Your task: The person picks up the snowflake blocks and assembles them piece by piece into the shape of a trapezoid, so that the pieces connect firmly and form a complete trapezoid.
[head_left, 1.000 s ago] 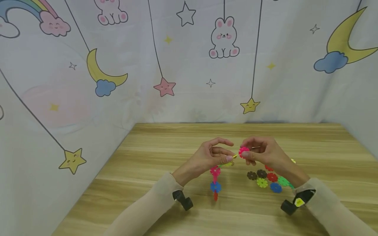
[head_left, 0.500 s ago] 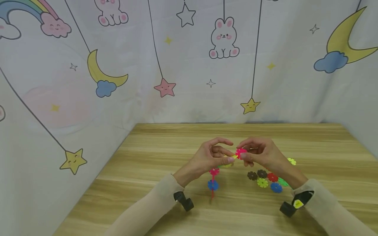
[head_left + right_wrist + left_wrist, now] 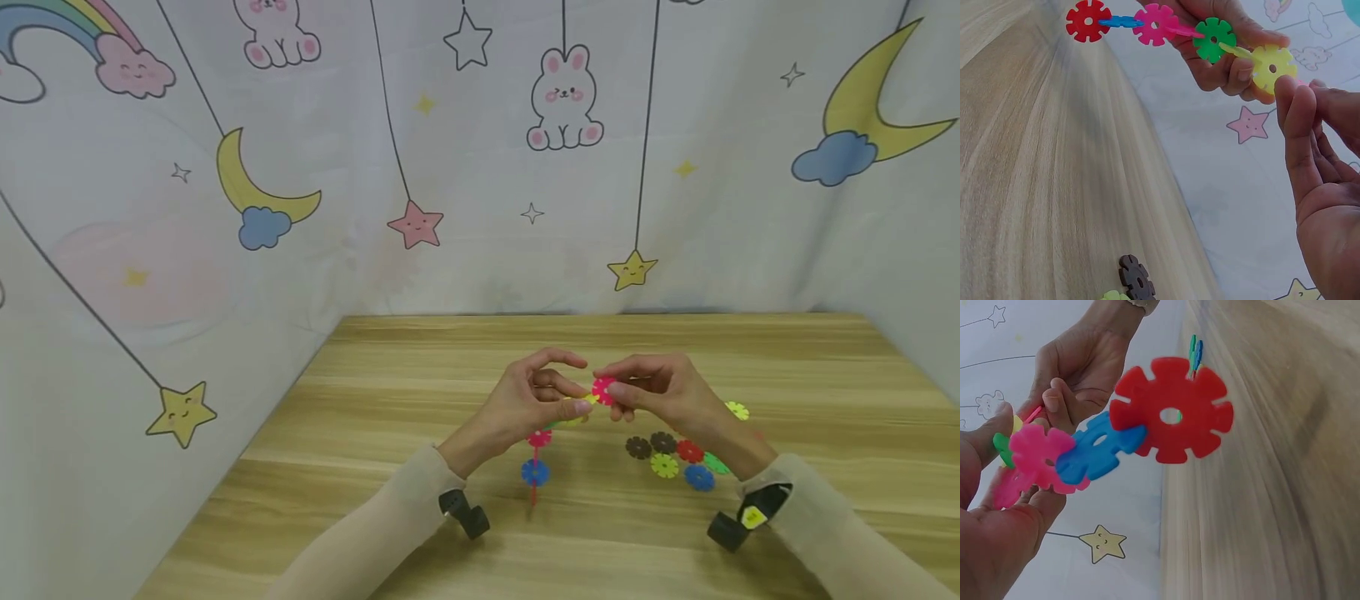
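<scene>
My left hand (image 3: 528, 396) pinches the yellow end of a chain of notched plastic flower discs. Along the chain, the right wrist view shows a yellow disc (image 3: 1274, 67), a green disc (image 3: 1214, 40), pink discs (image 3: 1155, 25), a blue disc (image 3: 1121, 22) and a red disc (image 3: 1088, 21) at the free end. That end hangs below the left hand in the head view. Between thumb and fingers my right hand (image 3: 663, 387) pinches a single pink disc (image 3: 602, 391). Its edge meets the yellow end of the chain; the right fingers hide the joint in the right wrist view.
Loose discs lie on the wooden table (image 3: 420, 533) below the right hand: brown discs (image 3: 638, 447), a red disc (image 3: 690, 452), a blue disc (image 3: 699, 477), yellow ones and a green disc (image 3: 716, 462). A printed curtain (image 3: 480, 167) stands behind the table.
The right hand has moved left, bringing its pink disc from a small gap up against the chain's yellow end. The hanging end has swung slightly left, its red disc turning edge-on.
</scene>
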Tool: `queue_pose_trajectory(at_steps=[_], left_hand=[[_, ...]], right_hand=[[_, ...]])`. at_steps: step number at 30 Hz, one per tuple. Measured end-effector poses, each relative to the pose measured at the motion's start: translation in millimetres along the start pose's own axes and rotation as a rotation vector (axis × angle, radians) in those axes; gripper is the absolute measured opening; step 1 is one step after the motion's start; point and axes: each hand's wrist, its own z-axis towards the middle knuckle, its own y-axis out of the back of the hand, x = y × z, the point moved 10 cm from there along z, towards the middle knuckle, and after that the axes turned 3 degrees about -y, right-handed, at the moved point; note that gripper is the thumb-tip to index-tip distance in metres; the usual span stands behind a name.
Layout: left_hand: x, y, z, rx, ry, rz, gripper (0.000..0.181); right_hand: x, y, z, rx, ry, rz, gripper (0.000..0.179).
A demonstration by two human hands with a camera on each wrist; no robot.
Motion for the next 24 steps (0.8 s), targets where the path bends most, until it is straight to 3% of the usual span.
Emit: queue_pose_trajectory(at_steps=[12,24], left_hand=[[-2.8,0.9,-1.7,-0.007,-0.014,0.007,0.051],[-0.5,2.2,-0.5,-0.061,-0.028,-0.002,0.049]], right_hand=[[-1.5,-0.8,0.8,-0.039,-0.049,-0.054,0.029],[-3.4,-3.9,0.1,-0.039,-0.061,-0.012,0.027]])
